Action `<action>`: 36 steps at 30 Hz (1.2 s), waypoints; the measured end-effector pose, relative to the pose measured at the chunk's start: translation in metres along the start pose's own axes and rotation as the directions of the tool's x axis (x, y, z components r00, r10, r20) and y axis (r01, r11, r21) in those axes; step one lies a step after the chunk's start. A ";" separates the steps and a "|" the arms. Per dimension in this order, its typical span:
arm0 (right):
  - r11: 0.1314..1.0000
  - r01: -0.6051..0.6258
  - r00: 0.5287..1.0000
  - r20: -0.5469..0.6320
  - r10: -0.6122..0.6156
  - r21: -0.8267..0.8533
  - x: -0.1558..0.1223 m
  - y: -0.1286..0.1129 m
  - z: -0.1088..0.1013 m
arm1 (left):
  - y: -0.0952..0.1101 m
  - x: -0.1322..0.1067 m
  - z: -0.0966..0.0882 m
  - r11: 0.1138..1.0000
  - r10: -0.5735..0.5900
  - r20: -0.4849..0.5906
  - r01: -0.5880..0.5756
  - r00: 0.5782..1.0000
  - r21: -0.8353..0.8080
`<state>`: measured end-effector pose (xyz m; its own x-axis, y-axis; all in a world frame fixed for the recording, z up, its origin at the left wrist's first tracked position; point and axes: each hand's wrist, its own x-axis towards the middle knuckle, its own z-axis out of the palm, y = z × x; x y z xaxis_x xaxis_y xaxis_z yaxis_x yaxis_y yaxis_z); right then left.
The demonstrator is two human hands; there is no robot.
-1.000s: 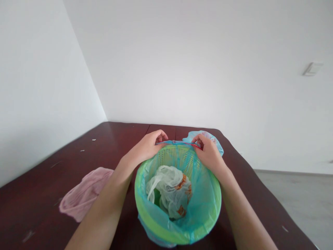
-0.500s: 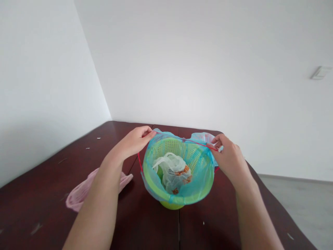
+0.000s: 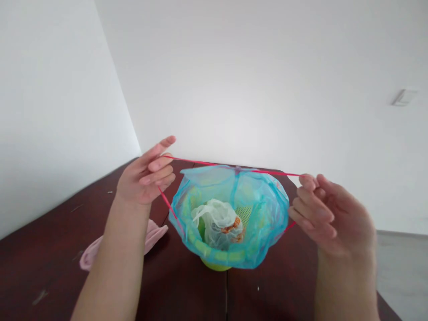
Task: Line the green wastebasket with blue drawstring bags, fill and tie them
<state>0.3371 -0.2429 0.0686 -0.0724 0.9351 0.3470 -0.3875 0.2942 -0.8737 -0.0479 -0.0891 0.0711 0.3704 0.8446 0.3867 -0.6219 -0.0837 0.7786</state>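
Note:
A light blue, see-through garbage bag (image 3: 230, 187) lines a green plastic basket (image 3: 216, 267). Its red drawstring (image 3: 197, 162) is stretched taut above the far rim. My left hand (image 3: 147, 174) has its fingers curled round the string on the left, index finger pointing out. On the right, my right hand (image 3: 321, 214) is closed on the other end of the string. Inside the bag lies a crumpled white plastic bag (image 3: 217, 218) with orange-brown patches. Something green beside it is partly covered.
A folded pink cloth (image 3: 155, 236) lies on the dark red table (image 3: 187, 294), partly behind my left forearm. Small pale scraps dot the tabletop. White walls (image 3: 234, 80) stand behind and to the left; a switch (image 3: 404, 97) is at right.
Both hands have moved apart and slightly toward me, drawing the red string out to the sides. The blue bag's edge has come up off the basket rim and gathered inward.

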 end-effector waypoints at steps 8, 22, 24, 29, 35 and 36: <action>0.986 0.160 0.985 -0.073 -0.157 0.042 0.015 0.016 0.001 | -0.030 0.004 0.018 0.969 0.239 0.039 -0.235 0.970 -0.081; 0.979 0.037 0.999 -0.006 -0.036 0.201 -0.008 0.003 0.026 | -0.030 -0.012 0.042 0.975 0.195 0.157 -0.209 0.968 0.076; 0.978 0.039 0.998 -0.064 -0.026 0.205 -0.003 0.007 0.023 | -0.032 -0.010 0.049 0.983 0.152 0.136 -0.164 0.979 0.077; 0.964 0.097 0.974 -0.223 -0.040 0.249 0.012 0.024 0.011 | -0.040 -0.001 0.055 0.991 0.106 0.060 -0.111 0.993 0.079; 0.936 0.351 0.875 -0.348 -0.337 -0.023 0.009 0.036 0.027 | -0.046 0.001 0.053 0.916 0.316 -0.002 -0.305 0.949 0.261; 0.913 0.395 0.845 -0.348 -0.405 -0.103 0.005 0.037 0.034 | -0.046 -0.002 0.055 0.886 0.356 0.003 -0.338 0.935 0.316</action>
<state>0.2911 -0.2336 0.0496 0.4158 0.7403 0.5283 -0.2880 0.6582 -0.6956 0.0184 -0.1164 0.0615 0.1272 0.7579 0.6398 -0.4589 -0.5269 0.7154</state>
